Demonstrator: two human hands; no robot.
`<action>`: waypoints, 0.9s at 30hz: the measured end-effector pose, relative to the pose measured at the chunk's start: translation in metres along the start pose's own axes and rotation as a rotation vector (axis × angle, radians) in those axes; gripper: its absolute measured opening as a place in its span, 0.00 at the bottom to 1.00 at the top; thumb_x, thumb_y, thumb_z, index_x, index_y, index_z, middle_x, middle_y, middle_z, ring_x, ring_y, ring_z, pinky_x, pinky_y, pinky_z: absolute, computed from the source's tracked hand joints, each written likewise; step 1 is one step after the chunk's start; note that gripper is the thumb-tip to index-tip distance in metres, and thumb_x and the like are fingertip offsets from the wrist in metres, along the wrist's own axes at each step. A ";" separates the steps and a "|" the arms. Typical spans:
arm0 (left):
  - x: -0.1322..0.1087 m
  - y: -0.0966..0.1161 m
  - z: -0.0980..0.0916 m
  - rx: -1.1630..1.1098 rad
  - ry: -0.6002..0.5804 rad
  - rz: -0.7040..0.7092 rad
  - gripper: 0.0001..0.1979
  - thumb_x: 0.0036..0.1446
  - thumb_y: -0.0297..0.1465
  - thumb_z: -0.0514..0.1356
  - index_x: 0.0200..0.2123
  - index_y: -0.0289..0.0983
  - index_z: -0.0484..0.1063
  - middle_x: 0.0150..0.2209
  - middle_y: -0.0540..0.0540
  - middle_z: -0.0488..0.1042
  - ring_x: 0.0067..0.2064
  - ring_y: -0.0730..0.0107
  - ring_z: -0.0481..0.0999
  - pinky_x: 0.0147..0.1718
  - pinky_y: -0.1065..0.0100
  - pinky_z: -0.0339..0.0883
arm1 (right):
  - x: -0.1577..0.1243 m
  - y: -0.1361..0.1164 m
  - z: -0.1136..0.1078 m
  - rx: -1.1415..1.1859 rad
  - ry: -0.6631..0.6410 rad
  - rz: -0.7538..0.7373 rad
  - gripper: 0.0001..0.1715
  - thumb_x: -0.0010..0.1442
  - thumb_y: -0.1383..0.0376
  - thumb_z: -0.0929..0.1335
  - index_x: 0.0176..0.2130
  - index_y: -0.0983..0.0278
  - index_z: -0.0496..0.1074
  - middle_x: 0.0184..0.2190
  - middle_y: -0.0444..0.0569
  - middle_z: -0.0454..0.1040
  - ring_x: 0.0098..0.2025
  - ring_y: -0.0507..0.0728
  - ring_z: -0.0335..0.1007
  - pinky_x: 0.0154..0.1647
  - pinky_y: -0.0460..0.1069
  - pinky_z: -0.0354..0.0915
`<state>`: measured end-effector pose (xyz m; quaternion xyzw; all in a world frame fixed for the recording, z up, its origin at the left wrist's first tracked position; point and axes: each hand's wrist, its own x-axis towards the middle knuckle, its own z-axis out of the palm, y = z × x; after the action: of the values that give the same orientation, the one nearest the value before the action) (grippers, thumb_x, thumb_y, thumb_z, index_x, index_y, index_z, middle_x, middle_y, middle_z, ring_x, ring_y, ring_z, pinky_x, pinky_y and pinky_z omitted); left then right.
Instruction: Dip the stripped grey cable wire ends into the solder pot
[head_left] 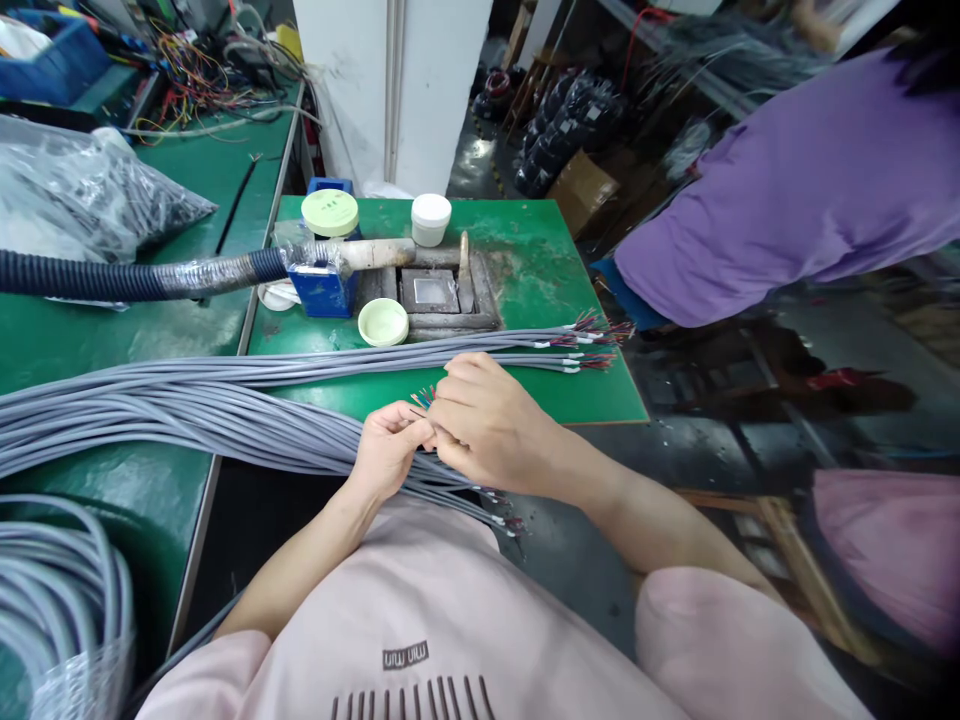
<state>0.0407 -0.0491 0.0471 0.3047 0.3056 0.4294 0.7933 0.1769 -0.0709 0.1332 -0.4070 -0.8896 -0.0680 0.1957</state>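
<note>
My left hand [384, 450] and my right hand [484, 420] meet in front of my body, fingers pinched close together. Between them, thin coloured wires [422, 397] with bare tips stick up out of the grip; the rest of that cable end is hidden by the fingers. Under my left hand runs a bundle of grey cables [247, 425], whose stripped ends [510, 522] show below my right hand. Just beyond my hands lies another row of grey cables [300, 368], with white bands and reddish wire ends at the right.
On the green table stand a solder pot [433, 292], an open pale-green tub [383, 322], a white jar [430, 220], a lidded tub [330, 213] and a ribbed hose [142, 275]. A cable coil [60, 590] lies lower left. A person in purple [795, 190] is at the right.
</note>
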 end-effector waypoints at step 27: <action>0.001 -0.005 -0.006 -0.054 -0.096 -0.081 0.22 0.35 0.41 0.74 0.16 0.33 0.67 0.14 0.51 0.69 0.18 0.79 0.67 0.22 0.75 0.61 | -0.006 0.011 -0.009 0.052 -0.084 -0.049 0.14 0.62 0.70 0.61 0.29 0.64 0.72 0.27 0.47 0.72 0.33 0.55 0.61 0.54 0.57 0.55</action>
<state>0.0394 -0.0493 0.0396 0.2907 0.2676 0.3900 0.8317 0.1913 -0.0698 0.1386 -0.3824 -0.9082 -0.0324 0.1670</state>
